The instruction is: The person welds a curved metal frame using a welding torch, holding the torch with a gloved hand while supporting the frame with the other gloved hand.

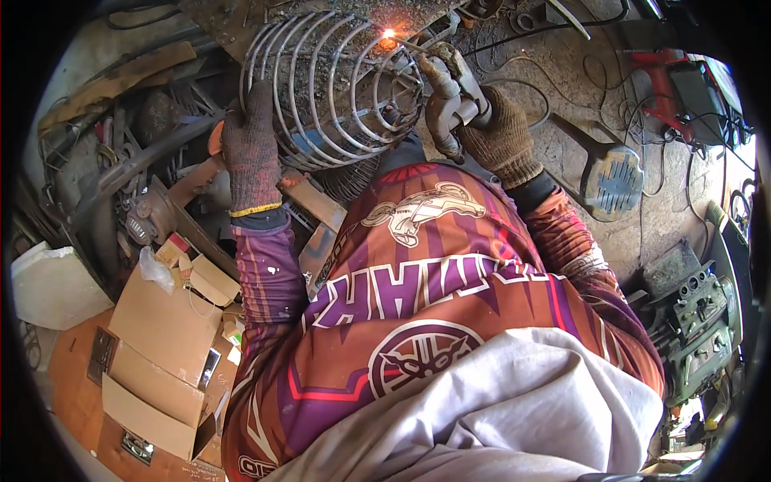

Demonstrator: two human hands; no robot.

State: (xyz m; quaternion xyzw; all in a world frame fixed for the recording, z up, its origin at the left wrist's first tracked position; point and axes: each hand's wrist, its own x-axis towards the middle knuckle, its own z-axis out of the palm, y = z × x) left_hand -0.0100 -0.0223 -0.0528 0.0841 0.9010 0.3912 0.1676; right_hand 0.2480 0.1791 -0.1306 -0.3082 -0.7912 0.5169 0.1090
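A cage of curved metal rods (315, 80), ringed and narrowing to the right, lies on its side in front of me. My left hand (253, 149), in a dark knitted glove with a yellow cuff, is closed on its wide left rim. Wrapped in a brown knitted glove, my right hand (499, 140) grips a worn welding electrode holder (450, 100). A thin electrode (411, 46) runs from its jaws toward the cage's far side. At the electrode's tip a bright orange spark (389, 34) glows against the rods. The glare hides the exact contact point.
Cables and a grey slotted paddle-shaped thing with a handle (612, 181) lie on the floor at right, below a red-and-dark machine (666, 92). Scrap metal crowds the left, above an open cardboard box (152, 353). A bulky metal machine part (699, 317) stands at lower right.
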